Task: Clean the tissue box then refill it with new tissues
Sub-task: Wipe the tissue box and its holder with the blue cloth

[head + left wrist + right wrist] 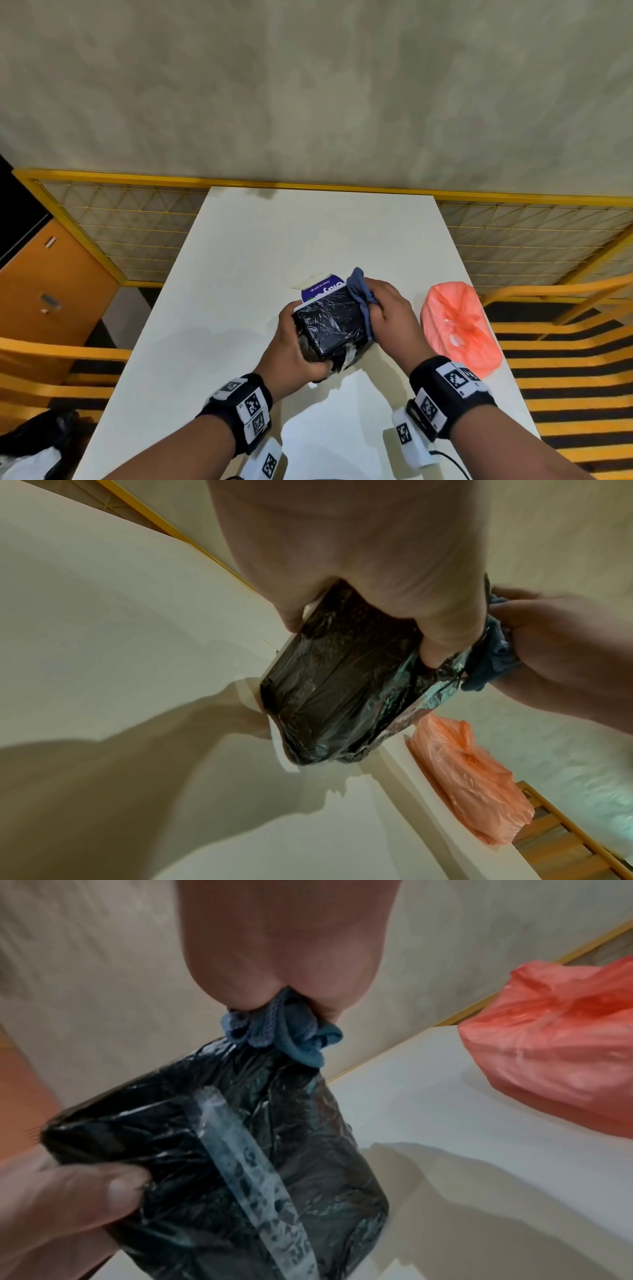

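Both wrists wore black bands with white marker blocks at the near edge of the white table (239,240). From seven o'clock the left hand (294,346) reached in, and its curled fingers and thumb gripped the near end of the tissue box (330,325), which was wrapped in crinkled black plastic with a strip of clear tape across one side. That box was held just above the table's middle, tilted, with a purple-and-white printed panel showing at its far end toward twelve o'clock. From five o'clock the right hand (387,308) came in, its fingers clenched round a bunched blue cloth (359,291) that pressed against the box's right side. At three o'clock from the box, well apart from it, an orange plastic bag (459,325) lay on the table near its right edge. Beyond the table ran a yellow mesh fence (120,222).
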Motion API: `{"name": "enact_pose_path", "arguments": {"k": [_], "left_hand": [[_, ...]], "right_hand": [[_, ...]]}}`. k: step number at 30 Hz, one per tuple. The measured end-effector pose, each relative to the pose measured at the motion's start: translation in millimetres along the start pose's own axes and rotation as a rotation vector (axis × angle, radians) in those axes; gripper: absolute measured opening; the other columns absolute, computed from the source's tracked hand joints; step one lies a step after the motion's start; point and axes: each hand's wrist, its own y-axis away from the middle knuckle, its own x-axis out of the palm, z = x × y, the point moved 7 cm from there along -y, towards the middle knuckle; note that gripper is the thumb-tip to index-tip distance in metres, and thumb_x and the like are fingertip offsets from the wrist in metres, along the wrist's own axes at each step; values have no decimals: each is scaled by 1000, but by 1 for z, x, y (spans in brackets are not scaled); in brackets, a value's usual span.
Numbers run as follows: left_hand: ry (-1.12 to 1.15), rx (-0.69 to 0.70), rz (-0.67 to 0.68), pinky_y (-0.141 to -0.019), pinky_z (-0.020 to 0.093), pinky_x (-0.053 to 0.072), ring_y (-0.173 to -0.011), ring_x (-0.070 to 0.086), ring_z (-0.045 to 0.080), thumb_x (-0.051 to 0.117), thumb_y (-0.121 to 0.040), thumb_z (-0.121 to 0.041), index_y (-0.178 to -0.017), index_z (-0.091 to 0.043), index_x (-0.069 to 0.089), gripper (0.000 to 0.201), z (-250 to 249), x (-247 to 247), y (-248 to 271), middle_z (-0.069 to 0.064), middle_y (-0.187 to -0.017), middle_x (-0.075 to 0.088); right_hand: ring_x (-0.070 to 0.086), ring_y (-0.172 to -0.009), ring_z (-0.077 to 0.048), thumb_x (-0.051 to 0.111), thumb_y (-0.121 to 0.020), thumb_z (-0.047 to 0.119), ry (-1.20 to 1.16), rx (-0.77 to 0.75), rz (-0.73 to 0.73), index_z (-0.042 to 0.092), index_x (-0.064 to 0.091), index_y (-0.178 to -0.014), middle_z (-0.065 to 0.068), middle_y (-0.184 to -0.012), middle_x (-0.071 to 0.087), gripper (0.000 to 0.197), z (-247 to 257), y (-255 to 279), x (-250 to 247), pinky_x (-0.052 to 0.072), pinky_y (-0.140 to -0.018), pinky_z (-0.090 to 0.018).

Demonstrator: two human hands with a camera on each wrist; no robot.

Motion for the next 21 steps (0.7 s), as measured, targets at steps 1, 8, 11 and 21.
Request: {"name": "enact_pose_path", "arguments": {"k": [1,8,11,21], "left_hand": [[-2,-6,2,-93,23,53,-114,56,-6,92,-60,-25,-134,-52,8,115,0,0,0,-16,-129,49],[36,-49,54,-86,7,47,-114,50,-16,90,-63,-20,-141,-40,11,112,0,-3,-4,-16,-131,48],[66,-70,68,-93,5,41,-120,48,-14,89,-65,-22,-147,-34,12,113,-2,-10,-8,-11,-137,46],[201,-370,197,-79,26,48,-117,55,11,74,-77,-44,-156,-30,16,99,4,-17,-29,-6,-138,50]], "right_hand": [[55,-107,-10,44,-86,-7,-17,22,-5,17,64,-121,3,-115,62,47,-1,0,-1,33,-90,-2],[59,-93,-18,42,-91,-2,-82,218,2,16,67,-109,-5,-103,64,36,-24,0,-6,46,-77,-27],[65,-66,-26,38,-93,2,-156,338,-11,16,66,-107,-15,-84,65,34,-39,8,-13,57,-57,-44],[58,-56,-25,37,-95,-4,-252,477,-85,18,63,-104,-31,-81,64,36,-50,48,-45,48,-43,-30]]}}
